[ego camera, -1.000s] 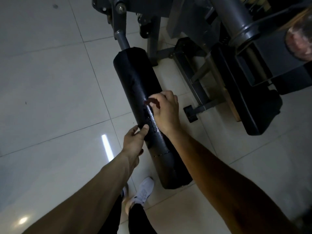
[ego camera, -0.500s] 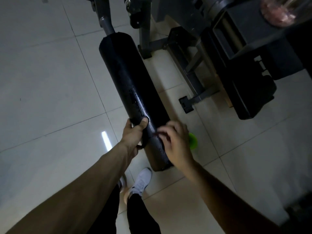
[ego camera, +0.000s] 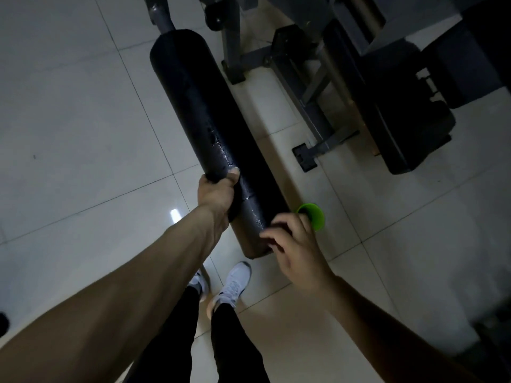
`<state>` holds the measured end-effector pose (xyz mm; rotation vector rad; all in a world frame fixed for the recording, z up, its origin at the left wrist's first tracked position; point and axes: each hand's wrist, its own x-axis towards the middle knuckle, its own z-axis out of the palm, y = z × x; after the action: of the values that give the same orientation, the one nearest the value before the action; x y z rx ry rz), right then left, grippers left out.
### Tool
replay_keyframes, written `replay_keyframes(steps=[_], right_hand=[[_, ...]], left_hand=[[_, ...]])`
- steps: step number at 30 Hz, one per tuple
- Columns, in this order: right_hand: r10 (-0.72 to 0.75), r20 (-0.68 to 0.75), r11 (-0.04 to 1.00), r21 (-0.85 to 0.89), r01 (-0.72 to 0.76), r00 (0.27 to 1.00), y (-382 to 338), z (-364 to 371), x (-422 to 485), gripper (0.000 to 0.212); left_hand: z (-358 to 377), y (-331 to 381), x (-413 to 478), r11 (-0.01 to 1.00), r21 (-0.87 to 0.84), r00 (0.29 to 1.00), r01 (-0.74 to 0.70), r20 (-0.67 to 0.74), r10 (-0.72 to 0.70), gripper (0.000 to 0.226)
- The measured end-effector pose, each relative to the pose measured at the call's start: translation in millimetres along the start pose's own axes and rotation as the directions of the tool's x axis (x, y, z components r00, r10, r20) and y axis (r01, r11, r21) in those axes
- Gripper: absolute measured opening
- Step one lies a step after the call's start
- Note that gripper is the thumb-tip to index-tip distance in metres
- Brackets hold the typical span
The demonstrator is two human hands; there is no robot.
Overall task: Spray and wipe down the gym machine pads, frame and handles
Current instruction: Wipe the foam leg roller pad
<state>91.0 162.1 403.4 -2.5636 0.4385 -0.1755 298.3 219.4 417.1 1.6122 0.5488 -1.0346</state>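
A long black roller pad [ego camera: 199, 100] runs diagonally over the floor and hangs from a grey metal arm [ego camera: 160, 12] at the top. Its surface shines wet in the middle. My left hand [ego camera: 218, 194] grips the pad's left side near its lower third, thumb on top. My right hand [ego camera: 298, 250] rests with bent fingers on the pad's lower end. The dim light hides whether a cloth lies under those fingers. A green cup-like thing [ego camera: 312, 215] sits on the floor just behind my right hand.
The grey machine frame [ego camera: 312, 87] and its black foot plate [ego camera: 304, 158] stand right of the roller. A black seat pad [ego camera: 409, 134] lies further right. My white shoes [ego camera: 232, 286] are below the pad's end. Pale floor tiles [ego camera: 69, 120] spread to the left.
My right hand has slid down the roller from its middle to its lower end. My left hand keeps its grip on the pad. The green thing has come into view.
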Motion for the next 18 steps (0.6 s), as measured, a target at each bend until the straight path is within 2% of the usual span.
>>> replay_keyframes(steps=[4,6,11,14,18], right_hand=[[0.115,-0.134,0.993,0.006,-0.115,0.984,-5,19,82,0.031],[0.151,-0.154,0.988,0.008,-0.151,0.977,-8,20,90,0.033],[-0.051,0.042,0.997,-0.051,0.053,0.998,-5,-3,8,0.035],[-0.065,0.043,0.996,-0.050,0.067,0.997,0,-1,-3,0.034],[-0.082,-0.011,0.993,-0.091,0.081,0.997,-4,14,59,0.028]], left_hand=[[3,2,-1,1.000,-0.001,1.000,-0.007,-0.023,0.007,0.045],[1,5,-2,1.000,0.010,1.000,0.017,-0.011,-0.017,0.053],[-6,10,0,0.999,-0.023,0.999,0.047,0.010,-0.046,0.046],[-6,8,1,0.999,-0.012,0.999,0.037,0.002,-0.037,0.050],[-8,7,4,0.999,-0.002,0.999,0.038,-0.003,-0.038,0.051]])
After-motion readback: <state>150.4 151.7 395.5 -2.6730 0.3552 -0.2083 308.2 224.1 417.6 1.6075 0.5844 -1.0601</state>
